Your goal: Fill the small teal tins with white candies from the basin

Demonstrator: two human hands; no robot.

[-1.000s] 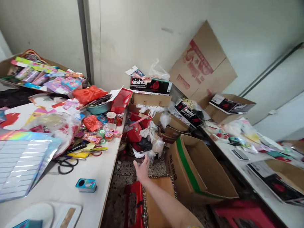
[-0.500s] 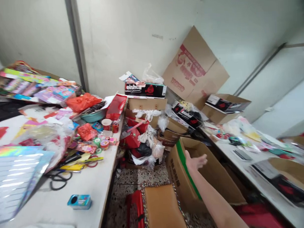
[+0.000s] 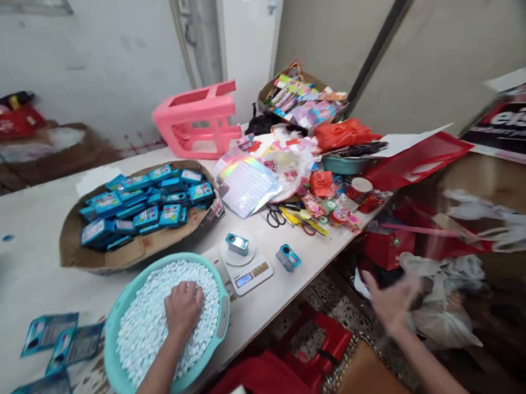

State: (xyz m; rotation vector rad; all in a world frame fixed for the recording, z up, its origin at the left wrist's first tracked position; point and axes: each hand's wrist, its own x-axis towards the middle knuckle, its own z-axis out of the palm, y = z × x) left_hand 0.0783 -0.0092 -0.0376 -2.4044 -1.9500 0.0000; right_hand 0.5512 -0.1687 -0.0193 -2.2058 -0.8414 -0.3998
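Okay, just swung round to the teal basin [image 3: 109, 346], putting white pellets [image 3: 141, 310] within reach. Touching them with left hand [image 3: 183, 306], can't tell if gripping any. Holding right hand [image 3: 391, 300] open, empty, near plastic bags [image 3: 444, 324].

A scuffed pale wall [image 3: 112, 70] stands behind the white table [image 3: 26, 222], with a pipe [image 3: 203, 41] running down it. To the right, a beige wall [image 3: 326, 34] carries a dark strip [image 3: 380, 40]. A pink stool [image 3: 199, 111] lies tipped on the tabletop. Below, a red stool [image 3: 337, 332] and a tan seat [image 3: 364, 371] stand by the speckled floor [image 3: 344, 309]. The light is dimmer under the table.
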